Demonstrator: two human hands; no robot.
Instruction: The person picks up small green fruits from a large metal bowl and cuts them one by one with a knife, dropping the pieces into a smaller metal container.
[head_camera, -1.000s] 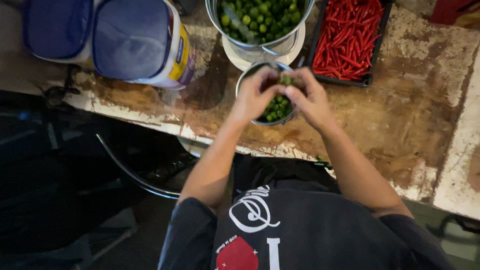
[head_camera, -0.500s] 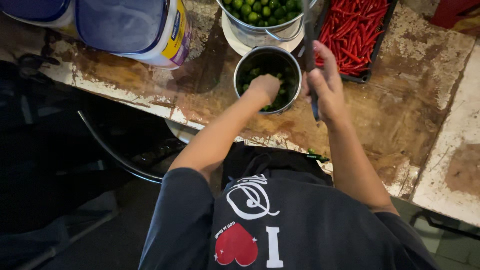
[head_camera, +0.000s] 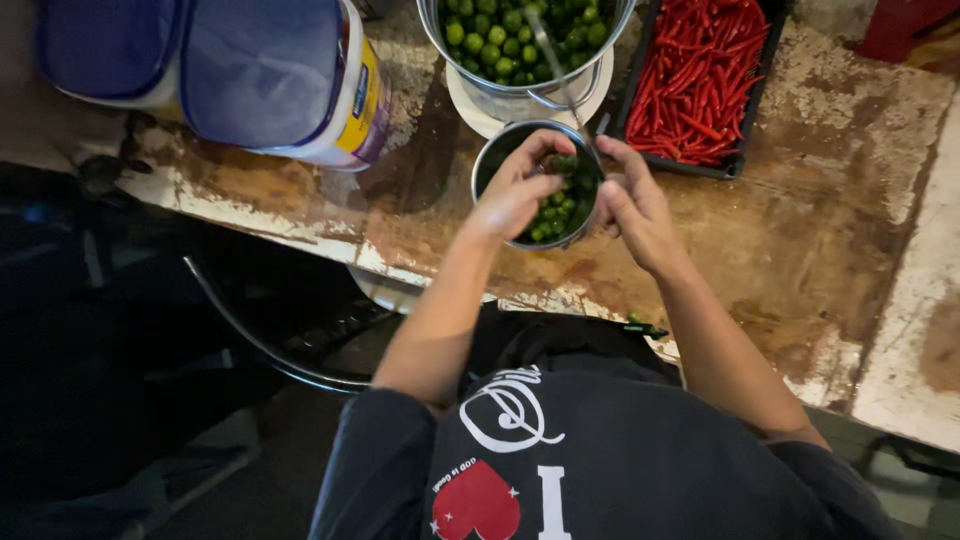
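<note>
A small steel bowl (head_camera: 490, 165) of little round green fruits (head_camera: 558, 215) stands on the worn counter. My left hand (head_camera: 515, 195) reaches over the bowl and pinches one green fruit (head_camera: 562, 162) between its fingertips. My right hand (head_camera: 635, 205) is at the bowl's right rim with its fingers curled. A thin grey tip, which looks like a small blade (head_camera: 600, 125), sticks out above them. The two hands almost touch over the bowl.
Behind the bowl a large steel pot (head_camera: 500, 95) of the same green fruits sits on a white plate. A black tray of red chillies (head_camera: 700, 70) lies at the back right. Two white tubs with blue lids (head_camera: 260, 70) stand at the left. The counter edge (head_camera: 300, 230) runs below them.
My left hand has lifted out of the bowl with a green fruit. My right hand has moved in from the right to meet it over the rim.
</note>
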